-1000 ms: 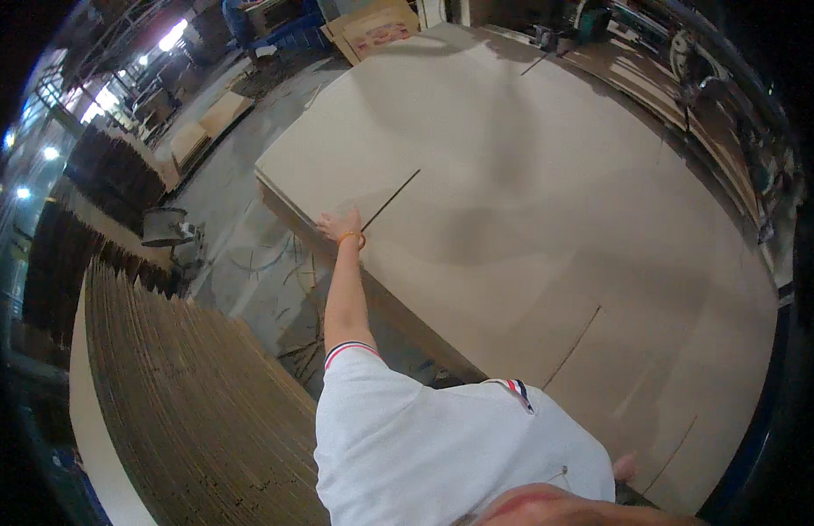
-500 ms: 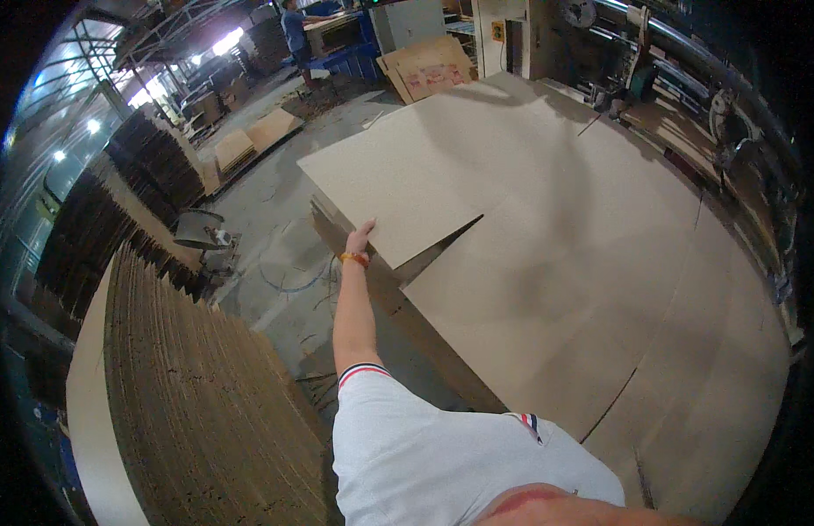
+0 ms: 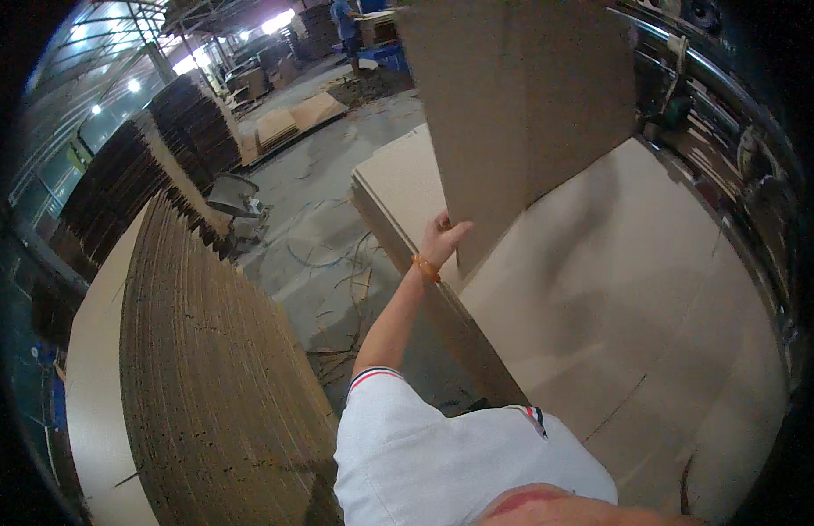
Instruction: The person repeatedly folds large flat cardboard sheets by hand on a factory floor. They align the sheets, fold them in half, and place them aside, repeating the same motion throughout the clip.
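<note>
A large brown cardboard sheet (image 3: 530,96) stands tilted up on its lower edge above a broad stack of cardboard sheets (image 3: 635,289). My left hand (image 3: 444,238) is closed at the sheet's lower left corner, with the thumb laid toward its face and the other fingers partly hidden. An orange band circles that wrist, and the arm reaches out over the stack's left side. Pale top surfaces of the stack show to the left of the raised sheet and below it. My right hand is outside the picture.
A tall pile of cardboard (image 3: 214,377) rises close on my left, with darker piles (image 3: 117,184) behind it. Machinery with metal rollers (image 3: 688,61) lines the right side. Far off, a person in blue (image 3: 344,26) stands by a table. Scraps and a loop of strap lie on the floor (image 3: 319,254).
The cardboard sheet, earlier lying nearly flat on the stack, is now tilted steeply up. My left hand has moved to the right along with its corner, and the whole view has shifted slightly.
</note>
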